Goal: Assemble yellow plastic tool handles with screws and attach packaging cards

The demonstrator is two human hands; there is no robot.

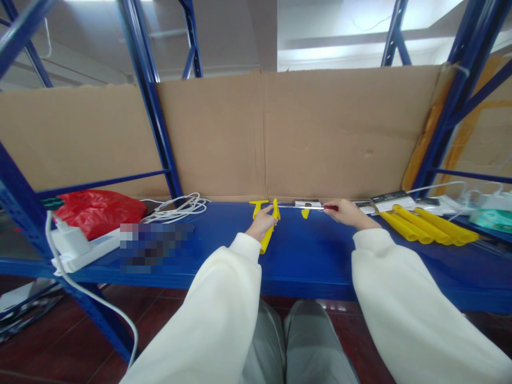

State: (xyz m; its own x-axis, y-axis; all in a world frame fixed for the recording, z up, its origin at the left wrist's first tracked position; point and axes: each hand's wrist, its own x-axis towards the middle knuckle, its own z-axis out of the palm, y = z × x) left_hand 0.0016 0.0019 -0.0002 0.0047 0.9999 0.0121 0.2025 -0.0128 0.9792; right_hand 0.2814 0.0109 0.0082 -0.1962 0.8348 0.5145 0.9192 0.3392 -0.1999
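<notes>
My left hand (263,223) is closed around a yellow plastic handle (266,242), whose lower end shows below my fingers. A yellow T-shaped piece (258,204) shows just left of that hand. My right hand (344,213) grips the dark red handle of a screwdriver (300,207). Its long thin metal shaft points left, and the tip ends at or close to the upper part of the yellow handle; whether it touches, I cannot tell. Under the shaft, a small yellow piece (305,213) lies on the blue shelf (312,256), beside a small black-and-white packet (307,203).
Several yellow tubular handles (430,226) lie at the right beside a black-and-white box (393,201). At the left are a red plastic bag (102,212), a white power strip (96,250) and a coiled white cable (180,208). Cardboard (320,133) walls the back between blue posts (148,96).
</notes>
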